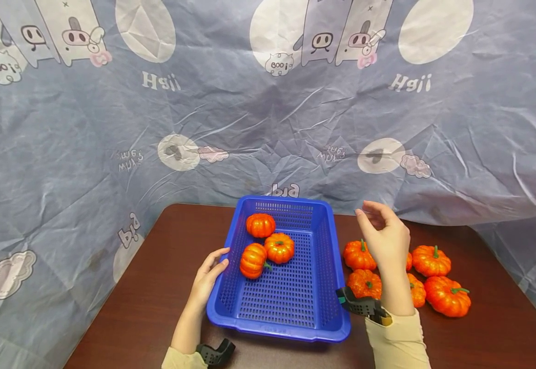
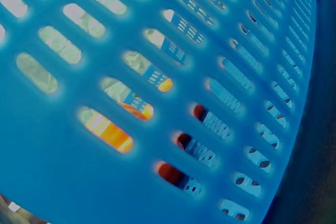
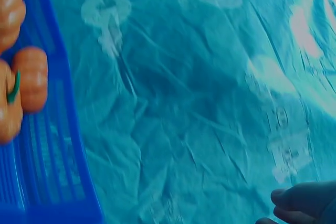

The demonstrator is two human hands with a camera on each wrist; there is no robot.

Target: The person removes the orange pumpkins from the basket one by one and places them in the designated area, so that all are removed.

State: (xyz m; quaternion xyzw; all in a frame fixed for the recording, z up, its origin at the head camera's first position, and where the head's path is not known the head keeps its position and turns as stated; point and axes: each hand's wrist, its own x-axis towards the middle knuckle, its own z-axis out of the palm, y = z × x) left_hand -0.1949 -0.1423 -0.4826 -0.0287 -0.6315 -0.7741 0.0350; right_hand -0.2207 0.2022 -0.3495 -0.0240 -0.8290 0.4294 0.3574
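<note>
Left hand (image 1: pixel 205 281) at the left rim of the blue basket (image 1: pixel 279 333), fingertips touching it, thumb and fingers apart; right hand (image 1: pixel 391 240) raised to the basket's right, fingers loosely bent, nothing held; three orange pumpkins (image 1: pixel 279 249) lie inside, toward the left and far end; loose pumpkins (image 1: pixel 431 262) sit on the worktop (image 1: pixel 129 307), right of the basket, some partly hidden by the right forearm.

The head camera looks forward and slightly down from above the near side of the brown table (image 1: pixel 143 287), taking in the whole blue plastic basket (image 1: pixel 277 328) and the printed cloth (image 1: pixel 231 107) beyond. The left wrist camera faces the basket's slotted wall (image 2: pixel 63 156) so closely that it fills most of the view. The right wrist camera looks past the basket's edge toward the cloth, both shared with the head view.
</note>
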